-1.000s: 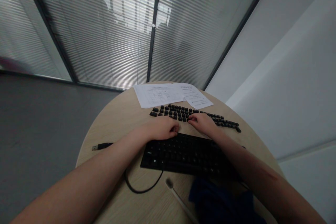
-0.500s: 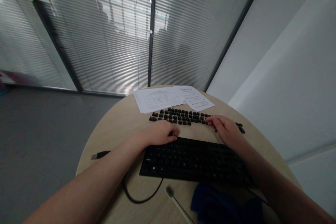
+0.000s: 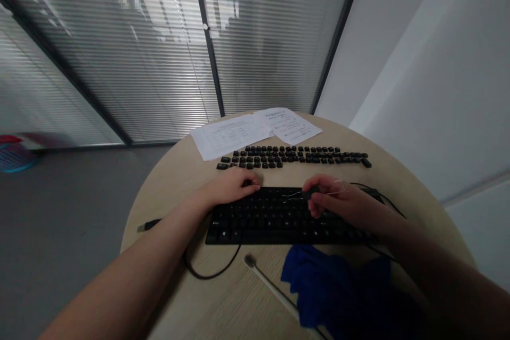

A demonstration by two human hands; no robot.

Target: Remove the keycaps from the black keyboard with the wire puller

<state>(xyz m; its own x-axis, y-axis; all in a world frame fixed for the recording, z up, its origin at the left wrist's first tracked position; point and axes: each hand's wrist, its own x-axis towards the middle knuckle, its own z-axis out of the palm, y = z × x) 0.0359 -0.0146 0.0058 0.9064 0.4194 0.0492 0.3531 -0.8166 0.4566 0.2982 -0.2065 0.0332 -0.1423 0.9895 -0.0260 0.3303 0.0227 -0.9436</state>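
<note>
A black keyboard (image 3: 263,223) lies on the round wooden table. Over its upper left corner rests my left hand (image 3: 231,185), fingers curled at the far edge and thumb along it. My right hand (image 3: 334,196) is above the keyboard's right half, closed on a keycap puller (image 3: 312,192) with a dark grip and thin wire loops. The puller's wire ends point left over the keys. Several loose black keycaps (image 3: 274,158) lie in rows beyond the keyboard.
Printed papers (image 3: 235,133) lie at the table's far side. Nearer me are a toothbrush-like brush (image 3: 271,287) and a crumpled blue cloth (image 3: 330,287). A cable with a USB plug (image 3: 148,225) runs at left. A basket (image 3: 16,154) stands on the floor.
My right hand has come back from the keycap rows to above the keyboard, and the keycap puller now shows in it. The left hand stays at the keyboard's corner. The view has shifted.
</note>
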